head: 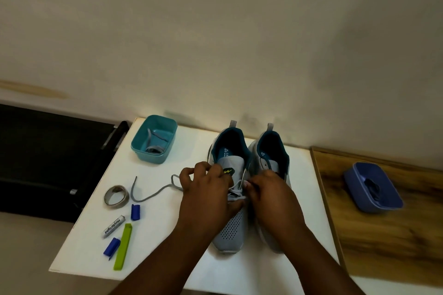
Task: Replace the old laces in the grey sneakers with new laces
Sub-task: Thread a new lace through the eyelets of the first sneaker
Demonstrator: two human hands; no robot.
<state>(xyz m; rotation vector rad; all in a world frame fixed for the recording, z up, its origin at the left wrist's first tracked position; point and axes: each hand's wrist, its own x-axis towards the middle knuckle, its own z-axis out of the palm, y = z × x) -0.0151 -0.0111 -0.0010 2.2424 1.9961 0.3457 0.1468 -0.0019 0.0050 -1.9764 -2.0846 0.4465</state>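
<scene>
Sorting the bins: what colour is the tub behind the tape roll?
Teal; the tub shows best in the head view, with a grey lace inside.

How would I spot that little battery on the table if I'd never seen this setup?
Start at the white table and look to its near left part, left of the grey sneakers. The battery lies between a tape roll and a green clip. It alone is a silver cylinder with black lettering.
</scene>
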